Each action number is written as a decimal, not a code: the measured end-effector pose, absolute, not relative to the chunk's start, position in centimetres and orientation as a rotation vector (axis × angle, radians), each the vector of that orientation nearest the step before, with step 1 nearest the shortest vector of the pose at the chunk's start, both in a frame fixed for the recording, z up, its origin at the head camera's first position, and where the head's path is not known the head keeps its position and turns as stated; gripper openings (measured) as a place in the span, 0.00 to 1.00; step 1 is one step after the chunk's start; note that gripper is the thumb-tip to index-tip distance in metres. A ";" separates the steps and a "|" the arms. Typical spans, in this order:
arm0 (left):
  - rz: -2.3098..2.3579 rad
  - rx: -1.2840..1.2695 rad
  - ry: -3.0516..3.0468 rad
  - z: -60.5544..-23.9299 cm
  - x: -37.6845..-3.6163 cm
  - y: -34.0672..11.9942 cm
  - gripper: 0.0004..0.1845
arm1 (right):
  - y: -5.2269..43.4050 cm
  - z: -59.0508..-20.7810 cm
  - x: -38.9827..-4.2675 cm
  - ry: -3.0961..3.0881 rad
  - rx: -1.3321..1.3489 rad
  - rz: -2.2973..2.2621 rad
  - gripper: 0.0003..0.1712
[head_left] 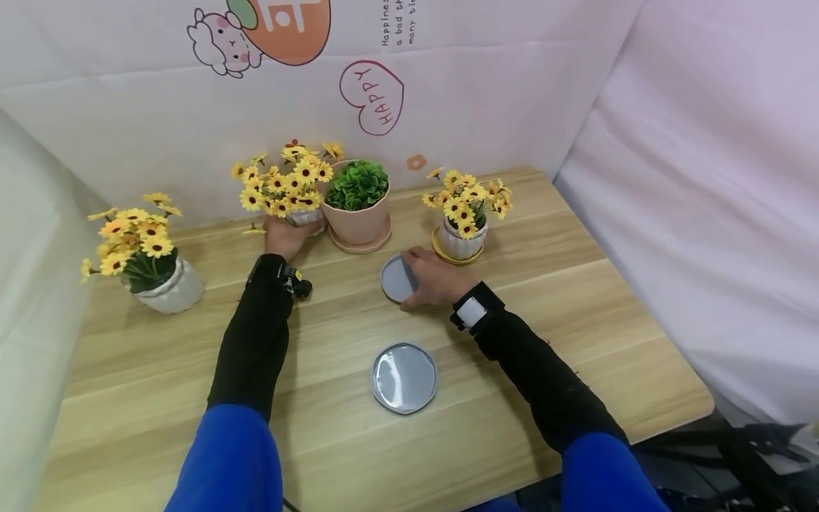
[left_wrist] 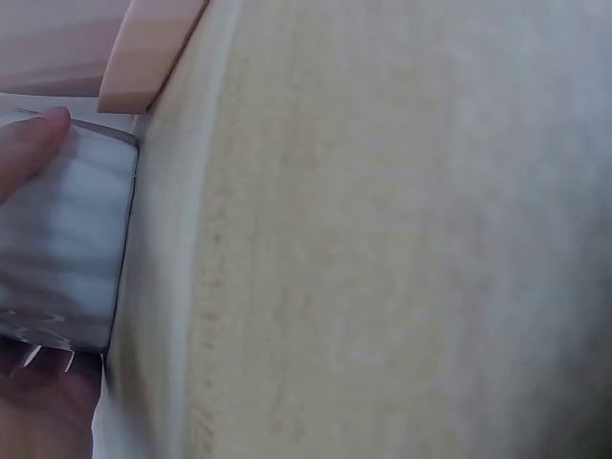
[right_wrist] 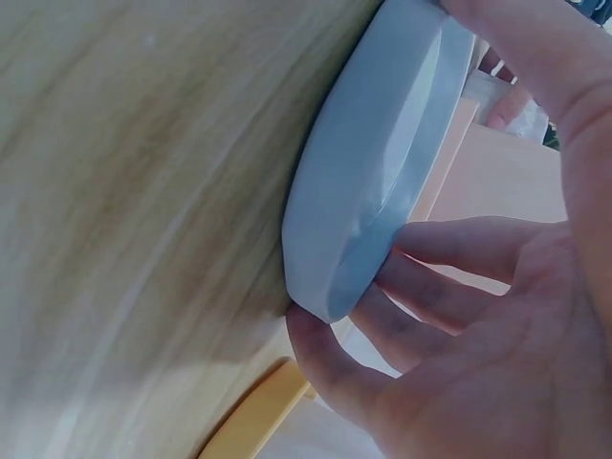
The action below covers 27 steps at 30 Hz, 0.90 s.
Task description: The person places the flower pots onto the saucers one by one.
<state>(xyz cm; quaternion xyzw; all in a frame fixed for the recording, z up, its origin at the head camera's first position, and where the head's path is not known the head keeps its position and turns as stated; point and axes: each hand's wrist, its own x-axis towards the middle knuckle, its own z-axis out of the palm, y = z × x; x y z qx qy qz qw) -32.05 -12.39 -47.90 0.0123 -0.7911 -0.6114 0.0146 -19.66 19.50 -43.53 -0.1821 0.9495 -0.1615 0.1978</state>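
At the back of the table my left hand [head_left: 284,237] grips a white ribbed flower pot [left_wrist: 62,234] holding yellow daisy-like flowers [head_left: 281,185]. In the left wrist view its thumb lies on one side of the pot and its fingers on the other. My right hand [head_left: 439,276] holds a small grey-blue saucer [head_left: 394,279] by its edge, low over the wood. The right wrist view shows the fingertips along the rim of this saucer. Nearer the front lies a larger grey-blue saucer [head_left: 405,378], flat on the table.
A pink pot [head_left: 355,224] with a green plant stands on a pink saucer, right of my left hand. Behind my right hand, another white pot [head_left: 461,243] of yellow flowers sits on a yellow saucer [head_left: 441,250]. A third white flower pot [head_left: 173,290] stands at left.
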 end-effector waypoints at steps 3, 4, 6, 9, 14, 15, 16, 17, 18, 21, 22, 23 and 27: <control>-1.904 0.078 -2.492 -47.8 -31.9 -12.8 0.57 | 19.3 -43.4 -19.7 2.652 -0.501 -0.443 0.66; -1.907 0.093 -2.504 -47.8 -31.8 -12.9 0.58 | 19.3 -43.4 -19.7 2.649 -0.500 -0.440 0.66; -1.900 0.133 -2.537 -47.7 -31.7 -13.1 0.59 | 19.3 -43.4 -19.7 2.648 -0.498 -0.438 0.66; -1.892 0.217 -2.598 -47.4 -31.3 -13.5 0.62 | 19.2 -43.4 -19.7 2.647 -0.491 -0.442 0.66; -1.844 0.224 -2.624 -47.0 -30.3 -13.8 0.61 | 19.3 -43.5 -19.8 2.651 -0.491 -0.451 0.67; -1.830 0.199 -2.614 -46.9 -30.1 -13.9 0.59 | 19.3 -43.5 -19.8 2.652 -0.496 -0.451 0.67; -1.816 0.180 -2.604 -46.8 -29.9 -14.0 0.58 | 19.3 -43.6 -19.8 2.654 -0.501 -0.452 0.67; -1.809 0.157 -2.590 -46.8 -29.7 -14.0 0.57 | 19.3 -43.6 -19.8 2.657 -0.511 -0.451 0.67; -1.802 0.145 -2.588 -46.7 -29.4 -14.1 0.55 | 19.3 -43.6 -19.8 2.660 -0.520 -0.449 0.67; -1.790 0.121 -2.575 -46.4 -28.6 -14.4 0.53 | 19.3 -43.6 -19.8 2.666 -0.540 -0.447 0.67; -1.782 0.119 -2.581 -46.4 -28.3 -14.5 0.53 | 19.3 -43.6 -19.8 2.665 -0.543 -0.447 0.67; -1.782 0.113 -2.578 -46.3 -28.0 -14.6 0.53 | 19.2 -43.6 -19.9 2.663 -0.543 -0.447 0.67; -1.743 0.130 -2.602 -46.1 -26.9 -15.0 0.56 | 19.2 -43.4 -20.0 2.652 -0.527 -0.447 0.67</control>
